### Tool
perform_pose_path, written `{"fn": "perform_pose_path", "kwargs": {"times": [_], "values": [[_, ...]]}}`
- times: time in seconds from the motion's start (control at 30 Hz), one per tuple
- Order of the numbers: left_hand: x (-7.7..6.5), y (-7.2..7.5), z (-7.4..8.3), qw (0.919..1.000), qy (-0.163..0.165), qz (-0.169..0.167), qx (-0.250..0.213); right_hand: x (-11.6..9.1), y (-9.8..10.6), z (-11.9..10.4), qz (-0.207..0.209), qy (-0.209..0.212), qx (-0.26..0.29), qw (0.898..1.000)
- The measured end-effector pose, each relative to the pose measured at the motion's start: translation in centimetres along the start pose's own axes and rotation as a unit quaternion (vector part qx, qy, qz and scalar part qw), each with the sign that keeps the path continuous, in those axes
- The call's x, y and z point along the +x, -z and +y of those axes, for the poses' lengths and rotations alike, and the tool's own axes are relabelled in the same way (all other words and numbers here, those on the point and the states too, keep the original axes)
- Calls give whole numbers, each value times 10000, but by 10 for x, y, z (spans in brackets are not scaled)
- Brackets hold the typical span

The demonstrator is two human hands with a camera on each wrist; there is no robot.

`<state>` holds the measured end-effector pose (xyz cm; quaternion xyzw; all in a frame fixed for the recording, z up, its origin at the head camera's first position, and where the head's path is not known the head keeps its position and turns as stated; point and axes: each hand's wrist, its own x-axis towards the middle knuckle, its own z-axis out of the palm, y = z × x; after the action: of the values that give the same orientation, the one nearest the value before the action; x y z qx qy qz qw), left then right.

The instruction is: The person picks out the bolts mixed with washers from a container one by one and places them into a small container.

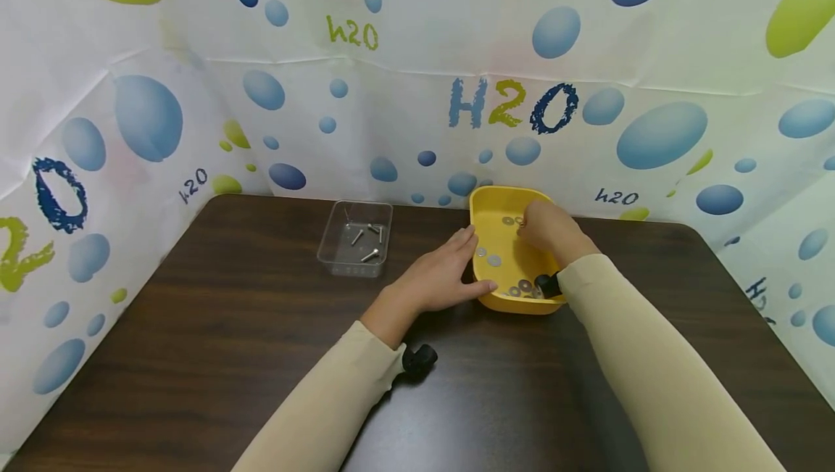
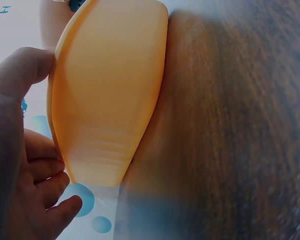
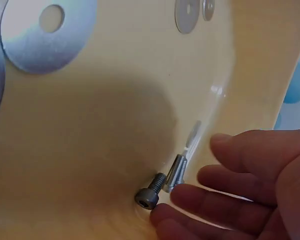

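A yellow plastic bin [image 1: 515,269] with washers [image 1: 493,260] in it stands near the back of the table. My left hand [image 1: 443,272] touches its left side; in the left wrist view the thumb and fingertips rest along the rim, apart from each other. Inside the bin, my right hand [image 1: 551,229] reaches toward the far right part. In the right wrist view its fingertips are at a dark socket head screw [image 3: 149,194] and a silver screw [image 3: 175,172] beside it. The thumb stands apart from the fingers, with no screw pinched between them.
A clear plastic box [image 1: 333,243] with several screws [image 1: 370,255] stands left of the bin on the dark wooden table [image 1: 261,327]. Behind the table hangs a white patterned sheet [image 1: 404,117]. Large washers [image 3: 47,35] lie near the right hand's screws.
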<state>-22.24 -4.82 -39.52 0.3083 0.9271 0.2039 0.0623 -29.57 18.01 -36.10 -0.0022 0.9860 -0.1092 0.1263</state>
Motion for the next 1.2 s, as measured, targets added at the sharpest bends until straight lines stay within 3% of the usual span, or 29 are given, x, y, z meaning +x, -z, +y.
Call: {"fn": "perform_pose_path", "kwargs": {"times": [0.43,0.7,0.93,1.2], "values": [[-1,-1,-1,9999,6,-40,-92,-3,-12,-1,-140,69,-408,9990],[-2,0,0,9999,11,-38,-113,-2,-14,-2,-149,-4,-150,9998],[-1,0,-1,9999,10,-19,-121,-1,-14,-1,-160,399,-134,9990],[-2,0,0,9998,31,-36,-177,-1,-14,-2,-498,522,403,9966]]}}
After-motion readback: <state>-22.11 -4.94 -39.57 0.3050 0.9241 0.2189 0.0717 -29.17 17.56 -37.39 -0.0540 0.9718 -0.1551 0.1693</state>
